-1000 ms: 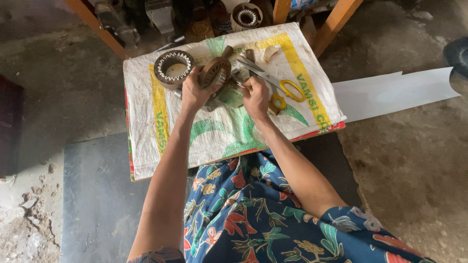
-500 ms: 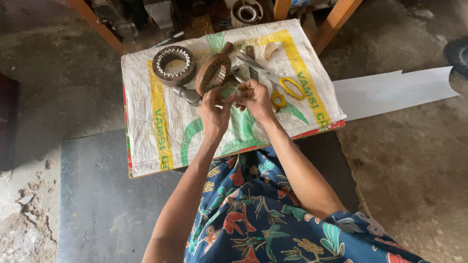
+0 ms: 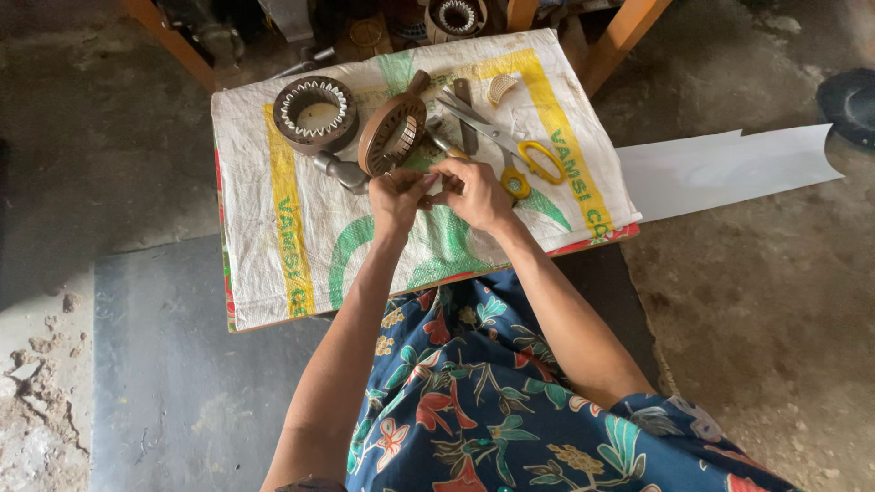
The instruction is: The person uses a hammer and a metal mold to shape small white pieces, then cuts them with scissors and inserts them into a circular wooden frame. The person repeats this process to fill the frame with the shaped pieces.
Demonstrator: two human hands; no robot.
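Note:
My left hand [image 3: 396,193] and my right hand [image 3: 474,191] meet fingertip to fingertip over a white woven sack [image 3: 273,237] spread on a low board. They pinch something small between them; it is too small to tell what. Just beyond my left hand a brown slotted rotor [image 3: 392,135] on a metal shaft leans tilted. Yellow-handled scissors [image 3: 510,155] lie just beyond my right hand.
A toothed stator ring [image 3: 316,114] lies at the sack's far left. A small ribbed pale piece [image 3: 499,88] sits at the far right. A white sheet [image 3: 729,169] lies on the concrete floor to the right. Orange wooden legs [image 3: 629,32] and more motor parts [image 3: 456,16] stand beyond the board.
My hands have drawn back from the rotor toward me and come together. The rotor, earlier under my left hand, now stands free and tilted.

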